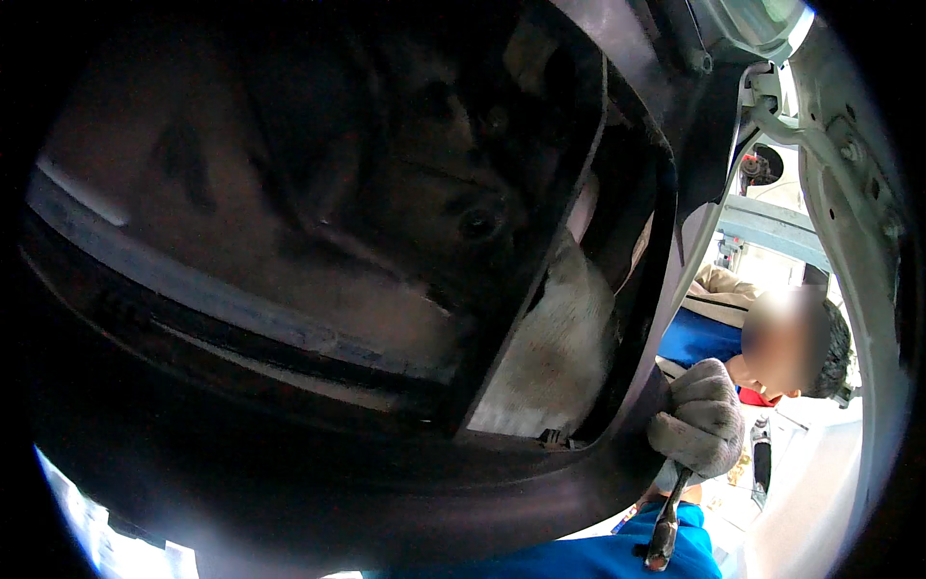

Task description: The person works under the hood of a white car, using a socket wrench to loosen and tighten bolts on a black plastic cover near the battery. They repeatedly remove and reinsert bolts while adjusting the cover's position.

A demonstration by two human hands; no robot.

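Observation:
My right hand (701, 421), in a grey-white work glove, is closed in a fist at the right edge of a dark car body panel (424, 511). Out of the fist points a metal ratchet wrench (667, 526), its head hanging down over my blue sleeve (690, 545). Through a gap in the panel shows another white glove (555, 352), which looks to be my left hand. Its back and cuff are visible, while its fingers are hidden behind the dark frame (540, 280), so what it touches cannot be seen.
A dark recess (318, 193) with a ledge fills the left and middle. At right, a person (709, 314) in blue and beige stands close beyond my right hand. A pale metal body frame with a hinge (762, 101) curves along the right side.

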